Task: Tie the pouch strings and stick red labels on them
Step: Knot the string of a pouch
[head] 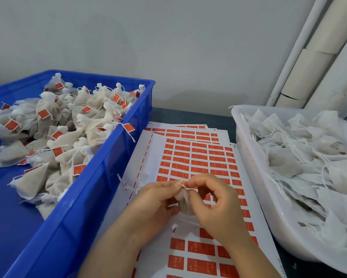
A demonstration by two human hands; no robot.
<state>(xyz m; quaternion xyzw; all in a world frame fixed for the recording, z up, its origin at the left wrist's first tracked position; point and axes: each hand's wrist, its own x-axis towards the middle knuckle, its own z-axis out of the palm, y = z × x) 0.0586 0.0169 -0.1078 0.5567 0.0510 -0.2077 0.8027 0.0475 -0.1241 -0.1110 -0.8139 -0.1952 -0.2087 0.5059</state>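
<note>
While the person leaned over the middle of the desk (188, 115), both hands met above the label sheets (198, 157), which lay fanned from the near edge towards the far one. The left hand (154, 199) had its fingers curled round a small white pouch (183, 206), holding it just off the paper. The right hand (220, 205) came in from the other side, with thumb and forefinger pinching a red label (183, 185) at the top of the pouch. The left thumb and forefinger pressed in against the same spot, so the fingertips of the two hands touched there. The remaining right fingers were loosely bent and apart from the pouch. Whether the label was already folded shut round the string I could not tell; it was too small and partly hidden.

Along the left edge of the desk sat a blue crate (108, 167) heaped with labelled pouches (54, 125), each with a red tag, one tag hanging over its rim. At the right edge stood a white tub (248, 157) full of untagged pouches (301, 149), their strings loose. A few loose white strings (126, 183) lay on the sheet just beside the left hand.
</note>
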